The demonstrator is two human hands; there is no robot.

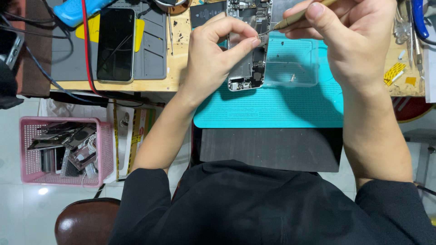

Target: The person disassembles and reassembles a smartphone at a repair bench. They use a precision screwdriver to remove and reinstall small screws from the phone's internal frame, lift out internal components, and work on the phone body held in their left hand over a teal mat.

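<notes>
Left hand (213, 54) fingers pinch together on the opened phone (249, 45) lying on the teal mat (272, 109), right hand (349, 36) clamped on screwdriver (295, 17), tip just beside left fingertips; best kept upright, pressed lightly.

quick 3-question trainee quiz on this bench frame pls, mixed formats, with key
1. True or false: the right hand holds a slim screwdriver whose tip points at the opened phone.
2. Multiple choice: what does the opened phone lie on? A) grey mat B) teal mat C) pink basket
3. Fill in: the intact phone with a dark screen lies on the ____ mat, on the left-hand side of the picture.

Key
1. True; the left hand pinches at the phone's edge beside the tip.
2. B, the teal mat; the pink basket sits on the floor, holding phone parts.
3. Grey, the grey mat.
</notes>
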